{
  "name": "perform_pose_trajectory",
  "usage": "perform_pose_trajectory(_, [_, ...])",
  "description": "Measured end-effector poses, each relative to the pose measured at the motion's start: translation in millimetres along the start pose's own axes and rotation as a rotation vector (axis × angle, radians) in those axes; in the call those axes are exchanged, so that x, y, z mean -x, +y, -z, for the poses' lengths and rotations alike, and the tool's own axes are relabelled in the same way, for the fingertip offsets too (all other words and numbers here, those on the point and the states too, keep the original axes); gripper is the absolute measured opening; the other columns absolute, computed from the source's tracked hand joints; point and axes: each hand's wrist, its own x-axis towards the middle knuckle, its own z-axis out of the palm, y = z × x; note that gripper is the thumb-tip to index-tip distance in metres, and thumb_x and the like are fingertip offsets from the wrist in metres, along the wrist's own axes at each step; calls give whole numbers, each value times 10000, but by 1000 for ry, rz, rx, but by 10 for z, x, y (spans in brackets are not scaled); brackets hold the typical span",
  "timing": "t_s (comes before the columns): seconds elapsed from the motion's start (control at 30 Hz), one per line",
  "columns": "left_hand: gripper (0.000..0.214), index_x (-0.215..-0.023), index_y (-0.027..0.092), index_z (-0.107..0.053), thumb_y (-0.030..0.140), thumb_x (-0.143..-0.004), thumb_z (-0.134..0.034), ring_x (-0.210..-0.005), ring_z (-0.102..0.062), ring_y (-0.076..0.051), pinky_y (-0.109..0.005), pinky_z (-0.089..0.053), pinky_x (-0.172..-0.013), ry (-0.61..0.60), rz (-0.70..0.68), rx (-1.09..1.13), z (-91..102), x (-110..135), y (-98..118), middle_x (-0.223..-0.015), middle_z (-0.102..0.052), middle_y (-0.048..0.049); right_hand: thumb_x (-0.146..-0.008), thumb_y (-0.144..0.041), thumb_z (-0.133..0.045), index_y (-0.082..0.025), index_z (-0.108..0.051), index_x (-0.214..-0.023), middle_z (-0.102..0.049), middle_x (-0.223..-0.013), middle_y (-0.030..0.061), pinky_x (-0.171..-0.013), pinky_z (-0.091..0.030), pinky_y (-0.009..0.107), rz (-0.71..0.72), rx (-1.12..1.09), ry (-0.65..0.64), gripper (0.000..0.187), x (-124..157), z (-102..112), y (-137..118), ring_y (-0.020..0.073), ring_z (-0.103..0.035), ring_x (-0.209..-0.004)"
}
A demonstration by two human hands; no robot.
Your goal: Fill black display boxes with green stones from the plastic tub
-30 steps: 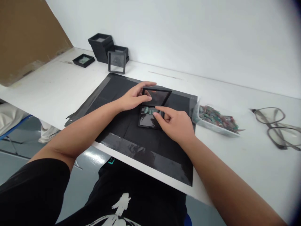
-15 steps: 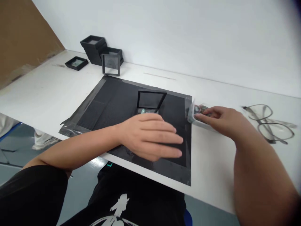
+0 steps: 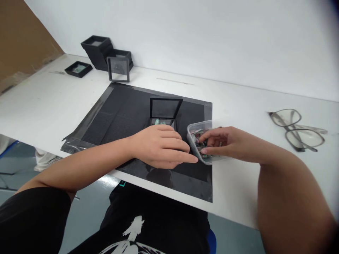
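White table (image 3: 235, 192); clear tub (image 3: 194, 149) of small pieces (image 3: 195, 136) overlapping a black mat (image 3: 106, 123).
Right hand (image 3: 225, 143) dips in, grasp unclear; left hand (image 3: 161, 146) nearby, fingers slack. Best pinch pieces lightly, singly.

No word or number can be read here. On the near side, the white print (image 3: 134, 227) on the black clothing (image 3: 169, 215) shows no readable letters.
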Motion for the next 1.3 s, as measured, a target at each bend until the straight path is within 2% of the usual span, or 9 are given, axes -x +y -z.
perform_pose_trajectory(0.07, [255,-1084,370,-722,300,-889,-574,-841,-722,-135,-290,-544,-753,-2,-15,-11,-2,-2,3,-1016,-787,63,-699,-579,-790,-243,-744,-1040,-641,-679,17,-528,-430,299,30,-32,61,481,57,76,30,156,-550,-600])
perform_pose_trajectory(0.2, [232,-1077,341,-719,281,-896,-586,-819,-721,-115,-268,-544,-770,119,-82,-73,10,11,-11,-995,-791,64,-713,-519,-814,-250,-728,-1090,-655,-725,30,-526,-426,301,60,-29,342,471,140,224,143,153,-572,-620])
perform_pose_trajectory(0.23, [224,-1068,341,-719,281,-898,-587,-814,-721,-110,-262,-543,-771,125,-86,-80,13,13,-13,-987,-791,68,-703,-515,-825,-252,-726,-1099,-651,-731,29,-527,-425,301,78,-28,351,486,145,232,157,154,-570,-626])
perform_pose_trajectory(0.37, [200,-1066,280,-709,272,-890,-612,-773,-709,-100,-246,-542,-752,164,-111,-65,20,6,-4,-948,-790,53,-740,-546,-792,-274,-736,-1109,-581,-684,-3,-515,-399,293,161,4,212,462,110,132,88,133,-488,-590])
perform_pose_trajectory(0.6, [194,-1074,248,-686,261,-886,-642,-716,-692,-85,-236,-542,-719,163,-89,-48,11,22,-4,-910,-782,47,-802,-536,-732,-297,-797,-975,-507,-602,-9,-494,-347,302,206,36,276,303,57,-98,-107,135,-420,-550])
perform_pose_trajectory(0.87, [193,-1091,246,-681,249,-913,-606,-721,-708,-65,-217,-533,-708,110,-56,3,12,39,-9,-900,-788,52,-807,-507,-714,-305,-763,-1099,-514,-603,-30,-513,-377,294,116,144,223,358,-48,-175,-79,128,-444,-533])
perform_pose_trajectory(1.03, [196,-1092,229,-679,236,-905,-621,-725,-711,-74,-225,-533,-698,111,-38,36,3,51,-35,-894,-786,41,-818,-518,-703,-273,-783,-929,-512,-574,-27,-499,-353,290,120,171,255,281,-48,-135,-57,117,-428,-522])
perform_pose_trajectory(1.13, [200,-1089,226,-681,223,-896,-630,-707,-706,-79,-229,-530,-686,114,-34,41,9,48,-35,-882,-785,40,-809,-550,-711,-277,-796,-943,-549,-586,-12,-484,-351,294,140,110,301,316,15,-72,-60,125,-437,-529])
perform_pose_trajectory(1.3, [182,-1075,244,-688,244,-908,-615,-697,-703,-68,-214,-526,-687,105,-27,22,17,40,-26,-867,-785,44,-816,-552,-704,-306,-803,-1014,-723,-780,44,-508,-420,324,203,9,374,331,99,15,-34,180,-577,-617])
